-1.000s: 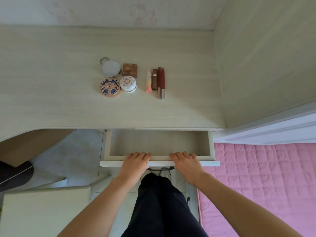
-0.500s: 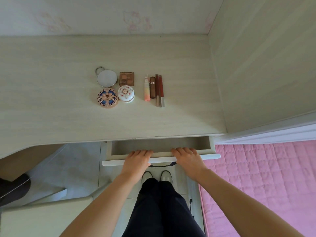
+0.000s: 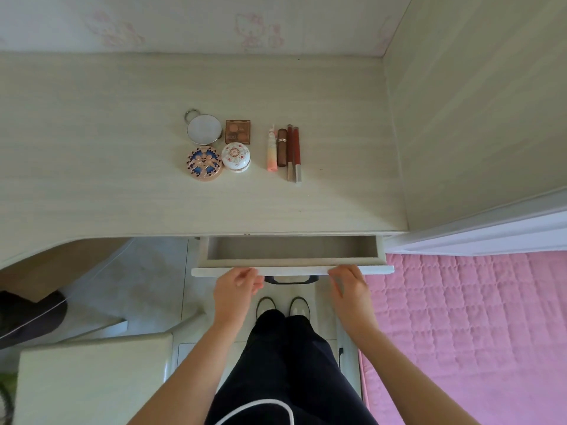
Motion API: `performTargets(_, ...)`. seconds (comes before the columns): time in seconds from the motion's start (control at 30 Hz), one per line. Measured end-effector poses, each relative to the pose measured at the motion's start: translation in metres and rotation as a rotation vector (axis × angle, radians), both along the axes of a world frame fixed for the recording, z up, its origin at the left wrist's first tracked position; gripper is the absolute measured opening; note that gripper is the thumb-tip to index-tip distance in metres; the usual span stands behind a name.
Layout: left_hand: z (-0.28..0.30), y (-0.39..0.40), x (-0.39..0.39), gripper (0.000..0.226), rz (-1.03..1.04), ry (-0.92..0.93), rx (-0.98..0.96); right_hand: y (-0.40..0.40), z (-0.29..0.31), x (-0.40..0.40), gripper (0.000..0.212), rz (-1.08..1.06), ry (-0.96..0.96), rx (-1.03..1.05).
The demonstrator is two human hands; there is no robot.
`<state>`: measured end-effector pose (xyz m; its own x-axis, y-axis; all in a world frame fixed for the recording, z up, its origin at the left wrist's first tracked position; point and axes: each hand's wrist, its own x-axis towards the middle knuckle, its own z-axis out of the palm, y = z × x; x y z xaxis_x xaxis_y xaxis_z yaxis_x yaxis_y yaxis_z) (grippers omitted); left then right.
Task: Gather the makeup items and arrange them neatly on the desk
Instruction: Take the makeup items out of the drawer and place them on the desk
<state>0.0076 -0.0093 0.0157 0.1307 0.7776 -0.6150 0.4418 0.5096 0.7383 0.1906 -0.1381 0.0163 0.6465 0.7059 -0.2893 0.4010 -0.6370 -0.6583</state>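
Pale wood makes the desk (image 3: 92, 148), and on it the makeup items already lie in good order, near the middle and a little toward the back. On the left side there are four flat pieces in a square: a round mirror (image 3: 204, 129) with a ring, a brown palette (image 3: 238, 132) beside it, and in front of them a blue and gold compact (image 3: 204, 163) and a white compact (image 3: 236, 157) with flowers. They stand close to each other, some touching. A little apart to the right, four slim pieces lie side by side, parallel, pointing to the wall: a pink tube (image 3: 271, 151), a brown lipstick (image 3: 281, 147) and two red sticks (image 3: 293, 153). Below the desk edge the drawer (image 3: 291, 248) is partly open, and the part of it that I can see holds nothing. The left hand (image 3: 237, 286) and the right hand (image 3: 348, 285) are both at the drawer front (image 3: 214, 272), on either side of the dark handle (image 3: 290, 280). The fingers are loosely curled, half open, and they grip nothing; whether the fingertips touch the front I cannot tell. My judgement is that the gathering and arranging are done, because no item is seen outside the two groups. What seems left is only to push the drawer fully closed, and perhaps to make the row of sticks even at the near ends.
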Motion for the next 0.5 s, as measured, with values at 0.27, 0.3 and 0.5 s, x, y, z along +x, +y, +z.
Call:
performTargets(0.27, -0.008, 0.028, 0.0, 0.032, 0.687, -0.339, -0.699, 0.026, -0.01, 0.019, 0.014, -1.075, 0.982, 0.003)
performTargets(0.3, -0.008, 0.032, 0.002, 0.03, 0.721, -0.36, -0.711, 0.028, -0.011, 0.023, 0.014, -1.089, 1.009, 0.011)
performTargets(0.5, -0.01, 0.04, 0.007, 0.021, 0.746, -0.351, -0.724, 0.038, -0.017, 0.039, 0.006, -1.146, 1.06, 0.067)
